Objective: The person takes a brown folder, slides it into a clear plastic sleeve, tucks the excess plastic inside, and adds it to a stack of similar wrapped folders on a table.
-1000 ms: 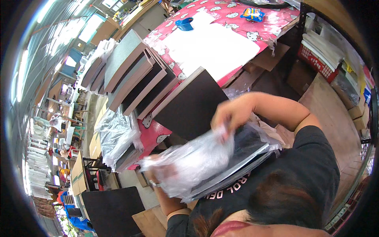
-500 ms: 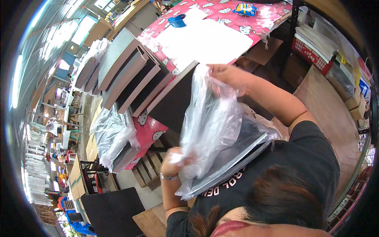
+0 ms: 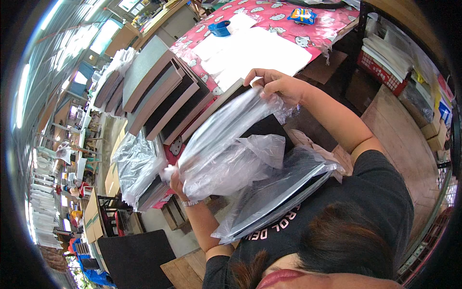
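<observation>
A clear plastic bag [image 3: 236,156] stretches between my two hands, loose and creased, over a dark flat panel [image 3: 267,126]. My left hand [image 3: 179,187], a metal watch on its wrist, is closed on one end of the bag and partly hidden by the plastic. My right hand [image 3: 279,87] grips the other end, with its index finger bent above the film. Against my body rests a plastic-wrapped bundle of dark flat panels [image 3: 284,190]. Beyond the left hand, a stack of thick grey-and-black boards [image 3: 161,91] leans on the table's edge.
A pink patterned table [image 3: 260,14] bears white sheets [image 3: 260,50], a blue tape dispenser-like object [image 3: 220,29] and a blue packet [image 3: 302,16]. More plastic-wrapped boards [image 3: 137,161] lie at left. A red basket [image 3: 378,70] stands at right, and a black board [image 3: 137,260] is low at left.
My left hand has moved left and away from my body, drawing the bag sideways. My right hand has risen slightly and changed its finger hold. The bag now stretches more level.
</observation>
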Tool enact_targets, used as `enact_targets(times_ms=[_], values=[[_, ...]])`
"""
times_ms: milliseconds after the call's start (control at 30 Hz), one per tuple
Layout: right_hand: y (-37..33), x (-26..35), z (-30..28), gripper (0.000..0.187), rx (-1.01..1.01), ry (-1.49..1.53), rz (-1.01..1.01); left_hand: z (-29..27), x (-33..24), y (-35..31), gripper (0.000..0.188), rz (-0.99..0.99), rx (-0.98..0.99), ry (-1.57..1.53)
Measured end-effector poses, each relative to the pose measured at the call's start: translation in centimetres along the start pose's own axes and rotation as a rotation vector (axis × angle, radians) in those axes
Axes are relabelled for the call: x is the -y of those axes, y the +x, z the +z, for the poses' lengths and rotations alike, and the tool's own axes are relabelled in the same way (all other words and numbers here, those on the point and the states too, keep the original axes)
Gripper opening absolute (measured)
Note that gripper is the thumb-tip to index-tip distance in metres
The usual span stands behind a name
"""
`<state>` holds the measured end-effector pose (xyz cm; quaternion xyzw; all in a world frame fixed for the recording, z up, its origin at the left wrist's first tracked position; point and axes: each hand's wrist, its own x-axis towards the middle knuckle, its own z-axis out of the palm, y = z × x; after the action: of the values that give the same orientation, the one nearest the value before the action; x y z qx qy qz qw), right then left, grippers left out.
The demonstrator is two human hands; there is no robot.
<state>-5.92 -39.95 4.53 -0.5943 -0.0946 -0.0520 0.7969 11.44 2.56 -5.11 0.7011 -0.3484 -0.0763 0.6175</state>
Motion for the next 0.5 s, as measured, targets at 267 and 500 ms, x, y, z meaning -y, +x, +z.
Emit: enact_targets(times_ms=[267, 500], values=[[-0.9, -5.9, 2.7, 0.051, -0.472, -1.296, -0.435, 9.2, -4.4, 2.3, 0.058, 0.079, -0.403, 0.353], [-1.3, -3.5, 3.2, 0.067, -0.464, -1.177, -0.425, 9.6, -9.4, 1.3, 0.069, -0.182, -0.374, 0.161]])
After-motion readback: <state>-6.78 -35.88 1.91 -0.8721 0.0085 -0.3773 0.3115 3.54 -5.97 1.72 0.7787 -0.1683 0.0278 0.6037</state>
